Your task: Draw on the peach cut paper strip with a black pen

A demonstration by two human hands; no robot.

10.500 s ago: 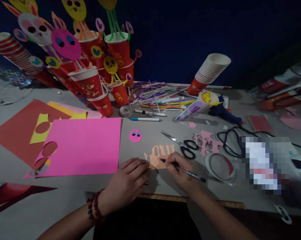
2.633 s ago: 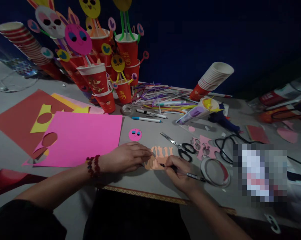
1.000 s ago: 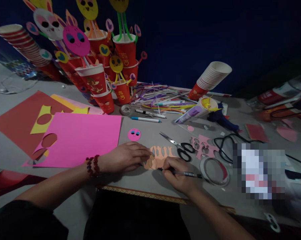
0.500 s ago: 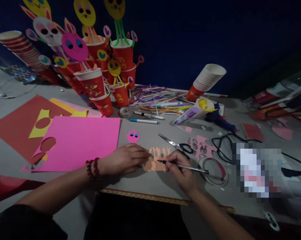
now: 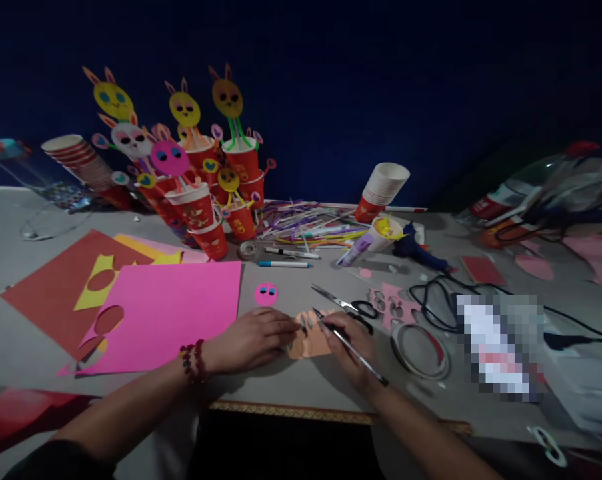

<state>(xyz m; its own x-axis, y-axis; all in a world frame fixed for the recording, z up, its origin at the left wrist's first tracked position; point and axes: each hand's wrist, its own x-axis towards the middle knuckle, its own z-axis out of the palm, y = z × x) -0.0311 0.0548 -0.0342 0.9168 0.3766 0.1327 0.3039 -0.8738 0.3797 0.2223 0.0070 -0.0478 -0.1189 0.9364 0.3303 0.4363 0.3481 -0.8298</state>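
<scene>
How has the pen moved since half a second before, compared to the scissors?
Yes. The pen in the right hand has swung: it lay nearly level, tip left; now it slants, with its tip up near the scissors blades over the orange paper.

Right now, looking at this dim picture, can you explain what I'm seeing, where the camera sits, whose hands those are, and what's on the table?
The camera is worn on a person's head and looks forward and down, so the two bare arms coming in from the bottom are that person's own. There is no machine here. The left hand, with a beaded bracelet at the wrist, lies flat on a small orange paper cut-out and pins it to the grey table. The right hand grips a pen with its tip at the cut-out. Around them lie a big pink sheet, a little pink paper face, scissors, a ring of tape and a pile of straws. At the back stand red paper cups with bunny faces on sticks. The blocky patch on the right is blurred out.
</scene>
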